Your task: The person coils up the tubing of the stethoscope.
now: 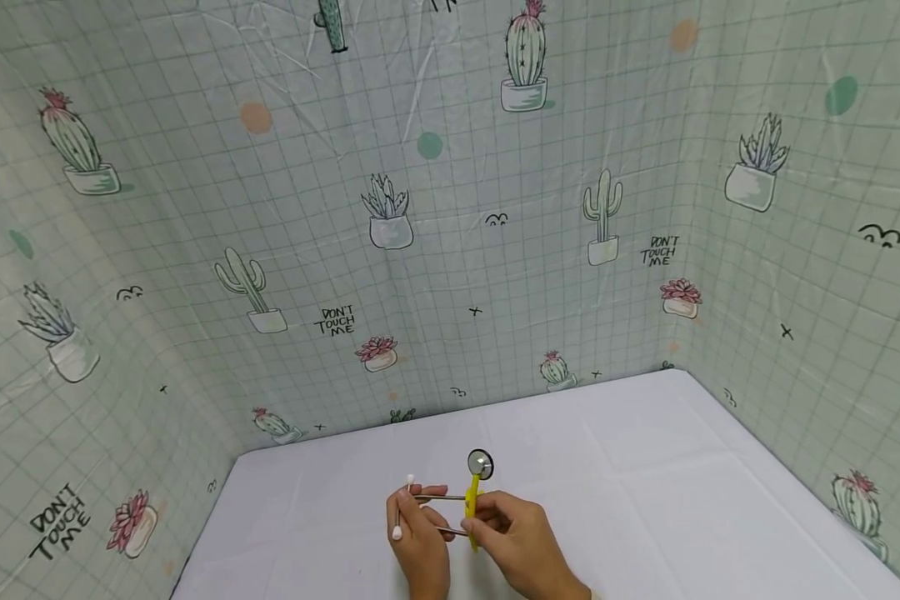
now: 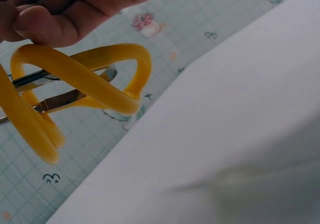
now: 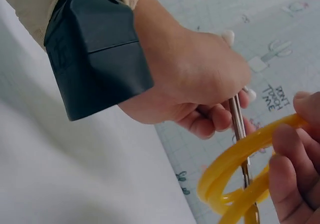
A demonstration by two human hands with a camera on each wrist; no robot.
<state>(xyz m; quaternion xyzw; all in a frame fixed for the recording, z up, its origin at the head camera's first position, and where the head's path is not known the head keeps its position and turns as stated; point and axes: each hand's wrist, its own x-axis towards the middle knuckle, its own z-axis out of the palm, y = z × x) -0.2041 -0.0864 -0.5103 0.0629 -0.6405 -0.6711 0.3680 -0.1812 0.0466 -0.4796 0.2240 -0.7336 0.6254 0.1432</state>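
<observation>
Left hand (image 1: 423, 542), right hand (image 1: 523, 540), holding one stethoscope (image 1: 471, 503); two eartips (image 1: 397, 532) (white), one chestpiece (image 1: 481, 464)

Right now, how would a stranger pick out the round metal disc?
Start at the white table before the cactus-print cloth. Over it, the left hand holds slim metal tubes, the right hand yellow tubing. Just above that tubing sits the disc: silver, dark-rimmed and round, unlike the tubes and white tips.

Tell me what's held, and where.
A stethoscope: the left hand holds its metal ear tubes near the white tips; the right hand pinches its coiled yellow tubing.
</observation>
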